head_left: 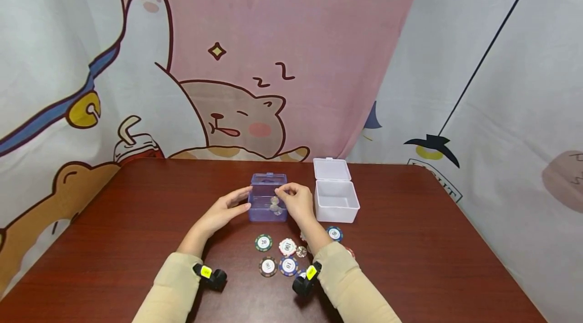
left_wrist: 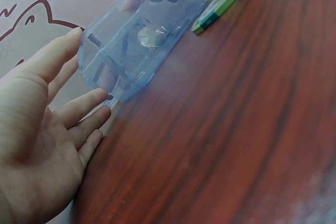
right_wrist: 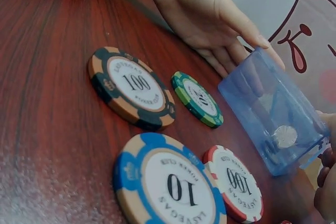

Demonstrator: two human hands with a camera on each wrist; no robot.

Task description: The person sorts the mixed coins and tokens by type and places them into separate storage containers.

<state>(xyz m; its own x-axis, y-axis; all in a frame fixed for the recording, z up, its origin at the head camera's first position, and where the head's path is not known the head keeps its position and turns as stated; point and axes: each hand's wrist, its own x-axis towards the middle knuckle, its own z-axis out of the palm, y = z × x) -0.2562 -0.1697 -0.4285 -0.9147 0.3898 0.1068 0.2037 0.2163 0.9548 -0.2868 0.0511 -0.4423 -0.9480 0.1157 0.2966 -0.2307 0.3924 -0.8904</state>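
Note:
A translucent blue box (head_left: 267, 215) stands on the table with its lid up at the back. Silver coins (head_left: 275, 207) show through its front wall. My left hand (head_left: 226, 210) is at the box's left side, fingers extended and fingertips right at the wall. In the left wrist view that hand (left_wrist: 44, 129) has its palm turned towards the camera. Over the box's right side, my right hand (head_left: 297, 201) has thumb and index fingertips close together above the coins; whether a coin is between them I cannot tell. The right wrist view catches only its edge.
Right of the blue box stands a white box (head_left: 337, 214), lid raised. Poker chips lie in front, among them a green chip (head_left: 263, 242), a red-and-white chip (head_left: 287, 247) and a blue chip (head_left: 334, 233). One coin (head_left: 301, 251) is beside them. My right forearm covers part of the group.

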